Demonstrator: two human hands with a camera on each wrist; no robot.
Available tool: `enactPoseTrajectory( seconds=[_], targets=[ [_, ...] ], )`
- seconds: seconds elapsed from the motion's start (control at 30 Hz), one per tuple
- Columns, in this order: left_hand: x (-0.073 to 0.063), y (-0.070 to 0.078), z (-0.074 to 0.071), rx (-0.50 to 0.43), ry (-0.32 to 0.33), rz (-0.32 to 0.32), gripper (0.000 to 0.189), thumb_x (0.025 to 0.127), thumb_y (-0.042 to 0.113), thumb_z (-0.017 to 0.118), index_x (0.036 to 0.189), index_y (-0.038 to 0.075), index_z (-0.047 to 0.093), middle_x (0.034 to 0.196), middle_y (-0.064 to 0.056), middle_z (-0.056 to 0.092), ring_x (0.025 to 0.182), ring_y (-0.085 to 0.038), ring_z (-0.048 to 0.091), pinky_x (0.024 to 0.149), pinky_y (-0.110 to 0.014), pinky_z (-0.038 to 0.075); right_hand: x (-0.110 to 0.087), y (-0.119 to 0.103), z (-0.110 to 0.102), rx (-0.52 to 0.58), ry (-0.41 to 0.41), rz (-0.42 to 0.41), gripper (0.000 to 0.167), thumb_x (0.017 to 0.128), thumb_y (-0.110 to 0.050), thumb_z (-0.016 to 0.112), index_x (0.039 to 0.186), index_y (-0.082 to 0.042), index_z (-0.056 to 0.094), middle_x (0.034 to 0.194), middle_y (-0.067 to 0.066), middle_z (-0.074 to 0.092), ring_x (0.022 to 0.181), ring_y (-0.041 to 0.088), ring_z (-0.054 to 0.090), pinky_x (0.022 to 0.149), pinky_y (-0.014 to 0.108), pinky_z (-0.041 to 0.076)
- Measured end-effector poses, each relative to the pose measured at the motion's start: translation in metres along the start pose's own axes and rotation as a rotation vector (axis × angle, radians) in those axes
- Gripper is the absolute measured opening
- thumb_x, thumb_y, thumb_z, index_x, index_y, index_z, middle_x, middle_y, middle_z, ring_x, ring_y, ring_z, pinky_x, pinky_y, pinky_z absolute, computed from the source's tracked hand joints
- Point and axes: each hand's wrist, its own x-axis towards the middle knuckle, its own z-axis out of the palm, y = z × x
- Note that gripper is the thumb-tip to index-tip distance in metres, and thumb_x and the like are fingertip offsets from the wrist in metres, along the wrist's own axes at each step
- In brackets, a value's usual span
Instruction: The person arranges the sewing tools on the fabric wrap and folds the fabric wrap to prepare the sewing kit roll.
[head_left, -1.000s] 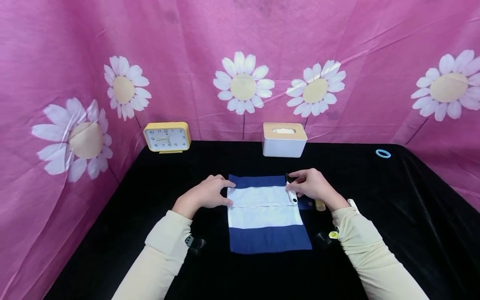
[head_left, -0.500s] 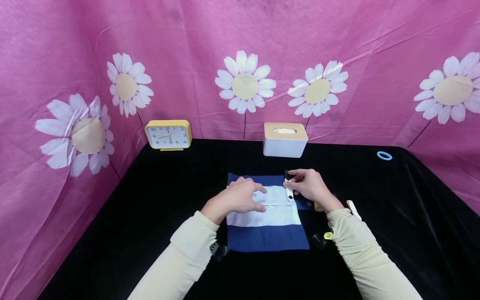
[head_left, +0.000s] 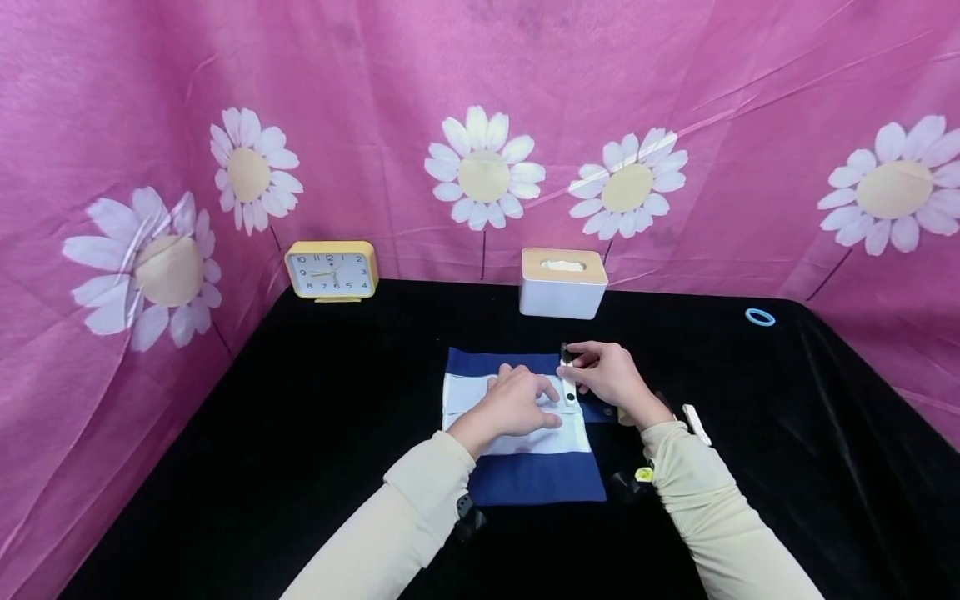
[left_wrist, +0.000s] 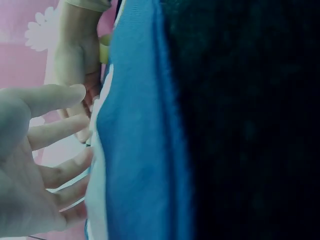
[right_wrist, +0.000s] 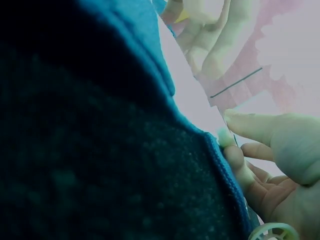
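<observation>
A navy cloth [head_left: 536, 479] with a white middle band lies flat on the black table covering. My right hand [head_left: 611, 375] pinches a slim white-and-black tool [head_left: 568, 392] between thumb and fingers at the cloth's right edge; its exact kind does not show. My left hand [head_left: 517, 400] is over the white band, fingers spread and loosely bent, with its fingertips close to the tool. In the left wrist view, the left hand [left_wrist: 45, 150] has nothing in its grasp. The right wrist view shows the right hand's thumb and fingertips [right_wrist: 235, 117] right at the cloth's edge.
A yellow alarm clock [head_left: 332, 271] and a tissue box [head_left: 562, 283] stand at the back. A blue ring [head_left: 760, 317] lies at the far right. Beside the right forearm are a white object [head_left: 696, 423] and a small yellow round thing [head_left: 643, 474].
My left hand has left the cloth's left edge and moved right across the white band toward the tool. The right hand keeps its pinch on the tool in about the same place.
</observation>
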Motion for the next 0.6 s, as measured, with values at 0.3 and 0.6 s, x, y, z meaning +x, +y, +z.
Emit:
enactPoseTrajectory(
  seconds=[0.3, 0.6],
  targets=[
    [0.007, 0.004, 0.014, -0.003, 0.109, -0.105, 0.017, 0.082, 0.032, 0.083, 0.096, 0.023, 0.081, 0.108, -0.005, 0.065, 0.106, -0.026, 0.042, 0.086, -0.042, 0.032, 0.001, 0.002, 0.004, 0.012, 0.002, -0.004, 0.048, 0.087, -0.018, 0.079, 0.128, 0.004, 0.065, 0.090, 0.013, 0.072, 0.056, 0.010, 0.064, 0.056, 0.026, 0.052],
    [0.012, 0.015, 0.027, -0.005, 0.208, -0.227, 0.010, 0.078, 0.033, 0.087, 0.082, 0.026, 0.081, 0.106, -0.004, 0.063, 0.110, -0.028, 0.042, 0.092, -0.047, 0.033, 0.000, 0.002, 0.001, 0.016, 0.012, -0.001, 0.048, 0.087, -0.017, 0.079, 0.128, 0.004, 0.065, 0.090, 0.013, 0.072, 0.056, 0.010, 0.064, 0.056, 0.025, 0.052]
  ],
)
